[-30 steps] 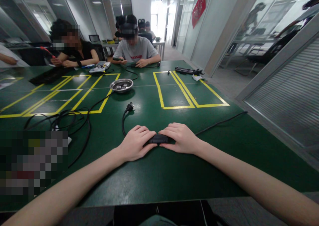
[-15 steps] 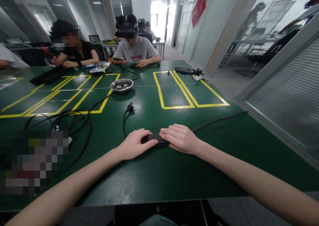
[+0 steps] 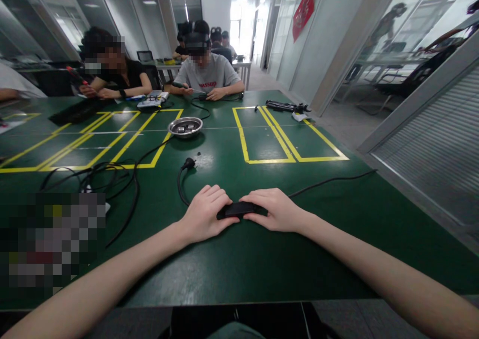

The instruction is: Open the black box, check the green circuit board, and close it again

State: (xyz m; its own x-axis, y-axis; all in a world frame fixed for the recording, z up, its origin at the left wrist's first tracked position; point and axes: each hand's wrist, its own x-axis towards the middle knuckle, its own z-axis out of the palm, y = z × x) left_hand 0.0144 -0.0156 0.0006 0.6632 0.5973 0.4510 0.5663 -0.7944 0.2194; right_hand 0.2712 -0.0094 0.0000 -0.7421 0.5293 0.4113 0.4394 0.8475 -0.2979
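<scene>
Both hands grip a black power adapter point(image 3: 239, 209) low over the green table near its front edge. My left hand point(image 3: 207, 213) wraps its left end, thumb along the near side and fingers over the far side. Around the right end, my right hand point(image 3: 275, 210) is closed the same way, with thumb and fingers on opposite sides. A thick black cord leads from behind my left hand to a black plug point(image 3: 189, 163) lying on the table. On the other side, a thinner black cable point(image 3: 329, 180) runs out past my right hand.
A metal bowl point(image 3: 185, 128) with small metal parts stands farther back. Tangled black cables point(image 3: 101, 172) lie at the left, beside a blurred-out item. Yellow tape marks the green table point(image 3: 179, 274). A folded black tripod-like object point(image 3: 286, 106) lies at the back. Several people sit beyond.
The fingers of my right hand have slid back off the adapter's top, and my left hand's fingers have risen. More of the adapter shows. The plug has turned and shifted slightly left.
</scene>
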